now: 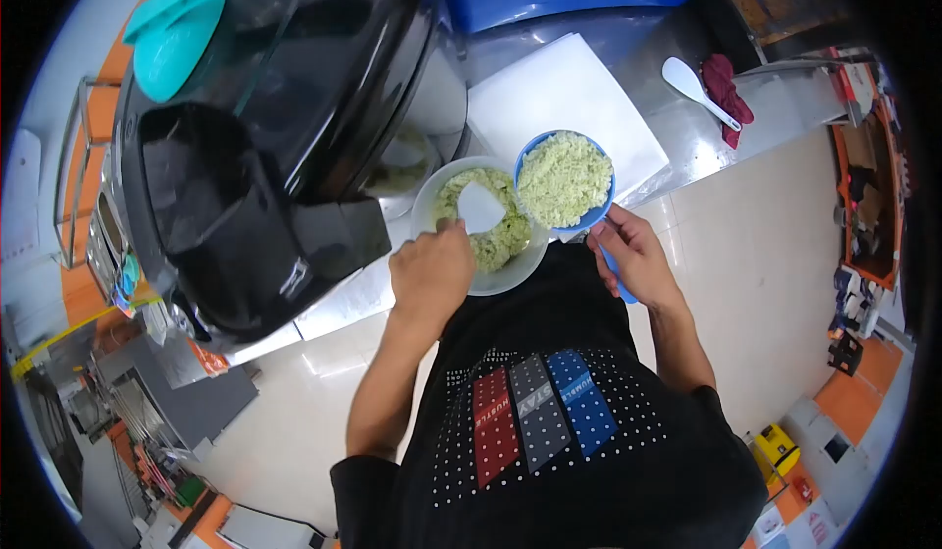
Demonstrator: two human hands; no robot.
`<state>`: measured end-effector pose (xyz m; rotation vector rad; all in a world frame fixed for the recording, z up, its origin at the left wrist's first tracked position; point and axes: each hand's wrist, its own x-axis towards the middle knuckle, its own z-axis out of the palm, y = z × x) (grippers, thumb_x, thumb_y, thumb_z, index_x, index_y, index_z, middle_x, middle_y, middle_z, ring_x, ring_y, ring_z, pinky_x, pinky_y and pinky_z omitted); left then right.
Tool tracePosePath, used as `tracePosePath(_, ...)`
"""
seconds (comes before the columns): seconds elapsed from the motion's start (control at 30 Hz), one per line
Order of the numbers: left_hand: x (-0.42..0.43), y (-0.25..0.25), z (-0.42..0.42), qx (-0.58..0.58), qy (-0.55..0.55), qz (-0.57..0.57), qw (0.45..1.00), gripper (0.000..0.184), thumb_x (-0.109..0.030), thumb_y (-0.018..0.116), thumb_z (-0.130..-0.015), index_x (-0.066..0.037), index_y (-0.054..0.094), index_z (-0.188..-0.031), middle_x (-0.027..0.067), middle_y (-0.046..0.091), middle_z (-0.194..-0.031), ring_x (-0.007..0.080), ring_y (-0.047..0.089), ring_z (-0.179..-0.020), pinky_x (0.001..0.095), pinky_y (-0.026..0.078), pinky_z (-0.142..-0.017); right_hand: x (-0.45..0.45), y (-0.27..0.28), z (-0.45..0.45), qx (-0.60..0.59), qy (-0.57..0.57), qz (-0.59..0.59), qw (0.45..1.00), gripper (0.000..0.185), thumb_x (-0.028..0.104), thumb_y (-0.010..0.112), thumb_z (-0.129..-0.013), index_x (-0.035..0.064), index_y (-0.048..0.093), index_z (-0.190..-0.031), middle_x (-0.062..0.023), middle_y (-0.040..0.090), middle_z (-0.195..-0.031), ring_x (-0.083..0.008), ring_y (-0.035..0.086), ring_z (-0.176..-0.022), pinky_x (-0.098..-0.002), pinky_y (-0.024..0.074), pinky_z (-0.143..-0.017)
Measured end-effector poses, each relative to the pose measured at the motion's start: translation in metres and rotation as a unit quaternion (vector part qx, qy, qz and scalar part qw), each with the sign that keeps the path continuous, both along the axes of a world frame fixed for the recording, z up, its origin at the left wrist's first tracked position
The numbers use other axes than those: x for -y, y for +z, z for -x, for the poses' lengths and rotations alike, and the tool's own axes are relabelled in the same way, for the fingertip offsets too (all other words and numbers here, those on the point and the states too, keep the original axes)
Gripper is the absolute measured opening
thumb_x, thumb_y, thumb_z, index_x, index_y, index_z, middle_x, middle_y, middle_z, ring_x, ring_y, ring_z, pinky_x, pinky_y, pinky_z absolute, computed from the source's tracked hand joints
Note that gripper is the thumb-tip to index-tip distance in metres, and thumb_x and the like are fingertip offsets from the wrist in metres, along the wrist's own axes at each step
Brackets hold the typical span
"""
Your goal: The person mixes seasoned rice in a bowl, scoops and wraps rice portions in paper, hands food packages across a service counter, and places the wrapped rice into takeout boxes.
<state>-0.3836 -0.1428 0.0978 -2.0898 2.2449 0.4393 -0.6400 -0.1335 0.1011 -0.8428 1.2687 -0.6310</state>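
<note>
My left hand [432, 266] is closed round a white rice paddle [480, 208], its broad blade resting in a whitish bowl [510, 279]. Pale green crumbly food [502, 243], which looks like rice, lies in that bowl. In my right hand [636, 255] is the handle of a blue measuring cup [611, 196], gripped between thumb and fingers. The same green food [563, 180] heaps up to the cup's rim. The cup is just right of the bowl, partly overlapping its edge from this view. The paddle's handle is mostly hidden by my left fist.
A large black rice cooker [324, 88] stands on the left, with a teal spoon [177, 53] on top. White paper [559, 88] lies on the steel counter [628, 53]. Farther right are another white rice paddle [687, 83] and a dark red cloth [728, 88]. Behind stands a blue box [510, 0].
</note>
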Motion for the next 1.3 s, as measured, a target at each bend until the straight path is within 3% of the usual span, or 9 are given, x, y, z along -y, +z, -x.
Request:
tracePosePath(0.33,-0.010,-0.020,0.034,0.027,-0.015,0.003,1.000,0.027,-0.024,0.051,-0.097,-0.005,0.060,-0.079,0.0136,0.065,-0.057,0.0313,0.068,-0.054,0.0406,0.054,-0.048,0.019,-0.026,0.010,0.016,-0.084,0.006,0.996,0.025,0.020,0.049,-0.100,-0.0025,0.055,-0.111,-0.0026,0.051,-0.072,-0.0076,0.046,-0.041,-0.0234,0.0365,-0.034)
tracePosePath(0.4,-0.003,-0.017,0.037,-0.009,0.008,-0.034,0.999,0.030,-0.025,0.048,-0.098,-0.004,0.061,-0.081,0.0164,0.067,-0.062,0.0333,0.069,-0.058,0.0436,0.056,-0.054,0.031,-0.036,0.011,0.025,-0.042,0.009,0.999,0.022,0.021,0.050,-0.100,0.0000,0.054,-0.095,-0.0019,0.050,-0.070,-0.0065,0.044,-0.040,-0.0232,0.0357,-0.034)
tracePosePath(0.53,0.008,-0.017,0.028,-0.052,0.028,-0.069,0.996,0.034,-0.027,0.044,-0.099,-0.003,0.063,-0.084,0.0201,0.067,-0.067,0.0373,0.069,-0.065,0.0482,0.056,-0.063,0.038,-0.045,0.011,0.036,-0.026,-0.030,0.999,0.024,0.023,0.051,-0.102,0.0044,0.053,-0.087,0.0007,0.048,-0.065,-0.0048,0.038,-0.038,-0.0217,0.0309,-0.033)
tracePosePath(0.6,0.011,-0.013,0.026,-0.099,0.062,-0.121,0.986,0.034,-0.027,0.042,-0.100,-0.003,0.064,-0.088,0.0239,0.068,-0.080,0.0425,0.067,-0.079,0.0539,0.051,-0.076,0.038,-0.044,0.012,0.019,-0.017,-0.033,0.999,0.025,0.023,0.051,-0.102,0.0043,0.053,-0.087,0.0008,0.048,-0.065,-0.0048,0.038,-0.038,-0.0218,0.0307,-0.033)
tracePosePath(0.73,0.011,-0.015,0.023,-0.136,0.060,-0.124,0.981,0.036,-0.029,0.041,-0.101,-0.003,0.063,-0.088,0.0227,0.068,-0.080,0.0447,0.065,-0.080,0.0556,0.049,-0.075,0.036,-0.043,0.011,-0.011,0.002,-0.039,0.999,0.025,0.023,0.049,-0.101,0.0016,0.054,-0.088,0.0011,0.046,-0.062,-0.0052,0.041,-0.040,-0.0233,0.0354,-0.036)
tracePosePath(1.03,-0.008,-0.007,0.025,-0.230,0.071,-0.103,0.965,0.037,-0.029,0.044,-0.101,-0.001,0.059,-0.083,0.0230,0.065,-0.072,0.0441,0.064,-0.072,0.0515,0.048,-0.068,0.042,-0.034,0.013,-0.013,0.067,-0.020,0.997,0.025,0.023,0.049,-0.101,0.0003,0.055,-0.092,0.0013,0.046,-0.061,-0.0059,0.042,-0.040,-0.0240,0.0360,-0.037)
tracePosePath(1.1,-0.021,-0.009,0.012,-0.295,0.143,-0.099,0.940,0.037,-0.028,0.046,-0.102,0.000,0.057,-0.081,0.0228,0.066,-0.072,0.0417,0.065,-0.072,0.0475,0.048,-0.065,0.045,-0.033,-0.003,-0.013,0.076,-0.021,0.997,0.024,0.022,0.049,-0.102,0.0013,0.055,-0.092,0.0018,0.045,-0.060,-0.0059,0.042,-0.041,-0.0238,0.0362,-0.037)
tracePosePath(1.13,-0.031,-0.019,0.004,-0.309,0.144,-0.016,0.940,0.032,-0.023,0.050,-0.099,0.000,0.057,-0.077,0.0220,0.058,-0.059,0.0439,0.059,-0.057,0.0509,0.043,-0.054,0.046,-0.034,-0.012,-0.007,0.093,-0.019,0.995,0.024,0.022,0.048,-0.102,0.0017,0.055,-0.092,0.0019,0.045,-0.059,-0.0058,0.042,-0.041,-0.0236,0.0364,-0.037)
tracePosePath(1.3,-0.053,-0.012,-0.028,-0.300,0.213,-0.007,0.930,0.034,-0.025,0.050,-0.100,0.000,0.058,-0.079,0.0215,0.059,-0.061,0.0430,0.059,-0.057,0.0481,0.044,-0.053,0.049,-0.055,-0.050,0.060,0.147,-0.057,0.986,0.023,0.022,0.048,-0.102,0.0024,0.056,-0.094,0.0022,0.045,-0.060,-0.0052,0.042,-0.042,-0.0230,0.0370,-0.038)
